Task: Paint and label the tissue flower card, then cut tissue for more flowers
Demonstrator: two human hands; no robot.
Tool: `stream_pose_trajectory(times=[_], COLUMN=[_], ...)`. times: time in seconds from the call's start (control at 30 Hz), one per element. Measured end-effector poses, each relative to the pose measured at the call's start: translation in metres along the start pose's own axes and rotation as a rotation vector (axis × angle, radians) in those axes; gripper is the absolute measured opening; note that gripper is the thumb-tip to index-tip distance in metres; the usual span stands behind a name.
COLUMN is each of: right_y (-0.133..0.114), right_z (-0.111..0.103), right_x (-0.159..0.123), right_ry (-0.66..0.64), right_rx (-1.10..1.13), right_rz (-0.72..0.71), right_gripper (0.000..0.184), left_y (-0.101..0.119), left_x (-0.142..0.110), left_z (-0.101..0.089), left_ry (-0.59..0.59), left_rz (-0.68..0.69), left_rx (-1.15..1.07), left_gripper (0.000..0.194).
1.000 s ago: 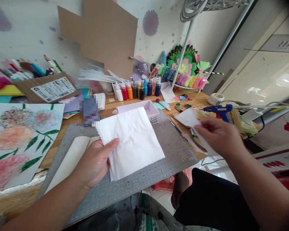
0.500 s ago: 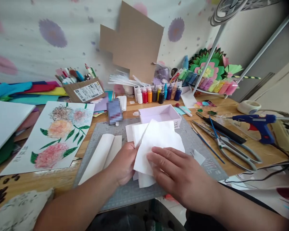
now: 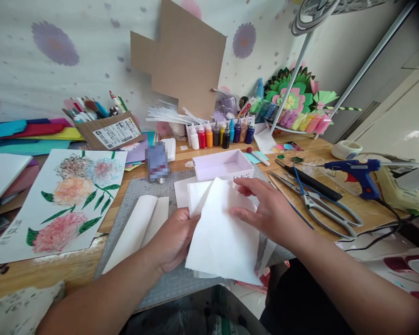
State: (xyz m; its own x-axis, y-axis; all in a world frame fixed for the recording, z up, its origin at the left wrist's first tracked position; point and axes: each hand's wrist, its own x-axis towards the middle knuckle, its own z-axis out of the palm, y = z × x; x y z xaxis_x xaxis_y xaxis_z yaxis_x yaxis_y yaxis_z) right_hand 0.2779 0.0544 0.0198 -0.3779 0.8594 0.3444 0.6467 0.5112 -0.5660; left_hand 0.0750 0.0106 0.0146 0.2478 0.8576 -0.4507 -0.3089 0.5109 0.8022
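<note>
Visibly, left grip [image 3: 176,241] pinching white sheets [image 3: 223,242] (at least two), right grip [image 3: 270,214] spread over them; one lilac box [image 3: 223,173] behind

Single head-worn view; faces forward and down, close over hands [image 3: 176,239] and worktable [image 3: 56,272].

The wooden table [image 3: 66,270] bears a grey cutting mat [image 3: 167,286] (rather marked), scissors [image 3: 310,203] and a flower painting [image 3: 73,193].

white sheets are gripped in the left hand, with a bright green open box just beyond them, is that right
No: the open box is pale lilac, as the head view shows. The white sheets are gripped in the left hand, the box just beyond them.
</note>
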Motion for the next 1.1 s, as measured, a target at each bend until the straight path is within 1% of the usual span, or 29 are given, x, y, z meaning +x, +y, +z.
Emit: stream_pose_trajectory(times=[0.07, 0.1, 0.13, 0.17, 0.2, 0.27, 0.33, 0.4, 0.43, 0.47, 0.5, 0.53, 0.63, 0.7, 0.77, 0.83, 0.93, 0.97, 1.03, 1.1], right_y=[-0.001, -0.001, 0.001, 0.003, 0.005, 0.008, 0.004, -0.007, -0.015, -0.024, -0.033, -0.04, -0.053, -0.056, -0.057, -0.058, -0.057, -0.053, -0.038, -0.014], right_z=[0.002, 0.002, 0.0, -0.003, -0.009, -0.024, -0.042, -0.055, -0.057, -0.057, -0.053, -0.046, -0.017, 0.0, 0.011, 0.017, 0.021, 0.022, 0.02, 0.015], right_x=[0.001, 0.002, 0.003, 0.004, 0.004, 0.005, 0.004, 0.001, -0.001, -0.004, -0.006, -0.008, -0.01, -0.009, -0.007, -0.008, -0.01, -0.011, -0.009, -0.002], right_ry=[-0.078, -0.122, -0.164, -0.19, -0.195, -0.124, 0.029, 0.189, 0.25, 0.275, 0.266, 0.224, -0.023, -0.115, -0.152, -0.177, -0.163, -0.134, -0.028, 0.101], right_rx=[0.094, 0.145, 0.193, 0.235, 0.265, 0.241, 0.104, -0.059, -0.104, -0.126, -0.136, -0.156, -0.285, -0.348, -0.353, -0.329, -0.244, -0.185, -0.014, 0.17], right_rz=[0.108, 0.147, 0.163, 0.15, 0.108, -0.045, -0.226, -0.372, -0.409, -0.43, -0.431, -0.459, -0.689, -0.763, -0.767, -0.761, -0.749, -0.736, -0.675, -0.533], right_gripper=[0.045, 0.037, 0.026, 0.017, 0.011, 0.013, 0.02, 0.024, 0.024, 0.022, 0.017, 0.015, 0.021, 0.023, 0.022, 0.022, 0.018, 0.016, 0.024, 0.033], left_y=[0.001, 0.001, 0.0, 0.0, 0.0, -0.002, -0.003, -0.004, -0.005, -0.005, -0.006, -0.006, -0.008, -0.01, -0.011, -0.01, -0.007, -0.006, -0.004, -0.002], left_x=[0.0, 0.0, 0.0, 0.001, 0.002, 0.003, 0.004, 0.005, 0.005, 0.006, 0.006, 0.006, 0.006, 0.007, 0.007, 0.007, 0.007, 0.007, 0.008, 0.008], left_z=[0.001, 0.002, 0.001, 0.001, 0.0, -0.003, -0.005, -0.006, -0.006, -0.006, -0.006, -0.005, -0.004, -0.003, -0.002, -0.001, 0.0, 0.0, -0.001, -0.001], left_ry=[-0.003, -0.003, -0.002, -0.002, 0.001, 0.011, 0.016, 0.005, -0.01, -0.026, -0.043, -0.061, -0.099, -0.108, -0.093, -0.067, -0.061, -0.062, -0.049, -0.003], left_rz=[-0.008, -0.007, -0.005, 0.001, 0.012, 0.04, 0.059, 0.062, 0.06, 0.062, 0.068, 0.075, 0.097, 0.101, 0.099, 0.101, 0.091, 0.085, 0.079, 0.066], left_rx=[0.014, 0.018, 0.021, 0.023, 0.023, 0.012, -0.017, -0.046, -0.055, -0.061, -0.064, -0.066, -0.069, -0.082, -0.098, -0.117, -0.155, -0.169, -0.181, -0.169], left_gripper=[0.025, 0.026, 0.027, 0.027, 0.028, 0.031, 0.031, 0.029, 0.028, 0.027, 0.027, 0.027, 0.026, 0.024, 0.019, 0.015, 0.017, 0.017, 0.017, 0.02])
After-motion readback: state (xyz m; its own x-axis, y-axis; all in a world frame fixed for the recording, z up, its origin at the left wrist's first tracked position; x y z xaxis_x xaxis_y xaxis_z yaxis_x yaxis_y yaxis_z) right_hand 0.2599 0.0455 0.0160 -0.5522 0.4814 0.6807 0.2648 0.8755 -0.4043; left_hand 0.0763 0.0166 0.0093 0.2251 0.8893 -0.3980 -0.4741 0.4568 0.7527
